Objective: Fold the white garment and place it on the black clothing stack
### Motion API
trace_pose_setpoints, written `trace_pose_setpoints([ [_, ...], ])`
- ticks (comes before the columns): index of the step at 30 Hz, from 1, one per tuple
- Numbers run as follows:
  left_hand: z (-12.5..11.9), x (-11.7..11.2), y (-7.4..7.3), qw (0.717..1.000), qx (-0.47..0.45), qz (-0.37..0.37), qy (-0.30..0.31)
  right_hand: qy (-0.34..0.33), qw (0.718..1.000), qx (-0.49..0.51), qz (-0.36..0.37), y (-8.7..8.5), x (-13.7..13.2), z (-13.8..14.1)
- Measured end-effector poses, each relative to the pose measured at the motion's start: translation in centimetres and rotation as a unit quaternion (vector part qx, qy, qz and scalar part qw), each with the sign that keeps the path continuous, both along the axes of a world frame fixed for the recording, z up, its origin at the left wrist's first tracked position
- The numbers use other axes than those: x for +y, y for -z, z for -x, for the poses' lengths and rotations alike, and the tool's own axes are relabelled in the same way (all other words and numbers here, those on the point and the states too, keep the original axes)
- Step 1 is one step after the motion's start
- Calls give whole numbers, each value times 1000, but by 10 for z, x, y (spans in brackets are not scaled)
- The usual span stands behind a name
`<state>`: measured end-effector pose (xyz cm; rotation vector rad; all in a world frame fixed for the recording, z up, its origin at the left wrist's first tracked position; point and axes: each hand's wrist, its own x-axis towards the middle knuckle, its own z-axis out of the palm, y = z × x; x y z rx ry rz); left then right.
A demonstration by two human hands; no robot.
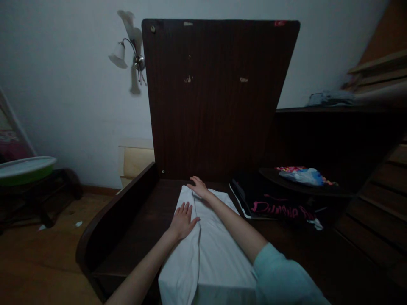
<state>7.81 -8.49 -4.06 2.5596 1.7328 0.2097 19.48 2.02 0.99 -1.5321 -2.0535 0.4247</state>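
Note:
A white cloth garment point(219, 250) lies folded lengthwise on the dark wooden surface, its near end hanging over the front edge. One long strip on its left side is turned inward over the rest. My left hand point(182, 221) rests flat on that folded strip, fingers spread and holding nothing. Farther back, my right hand point(198, 187) lies on the garment's far end with fingers stretched out. My right forearm crosses above the cloth. The garment's exact kind cannot be made out.
A dark upright panel point(216, 97) stands behind the surface, and a curved side rail point(114, 212) borders the left. Folded black clothing with pink lettering point(280, 207) lies at right, beneath a small shelf point(270, 174) bearing a colourful packet point(302, 176). A green basin point(28, 171) stands far left.

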Motion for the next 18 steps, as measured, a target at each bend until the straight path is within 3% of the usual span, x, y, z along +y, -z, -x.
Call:
trace_pose_setpoints([
  [4, 13, 13, -1, 1000, 15, 8, -8, 7, 998, -55, -3, 4, -23, -46],
  [9, 21, 23, 1, 1000, 6, 12, -2, 40, 988, -144, 33, 40, -58, -91],
  [14, 25, 24, 2, 1000, 9, 1, 11, 63, 980, -176, 62, 62, -66, -100],
  [18, 24, 35, -18, 995, 53, 83, 18, 61, 979, -183, 65, 59, -65, -98],
])
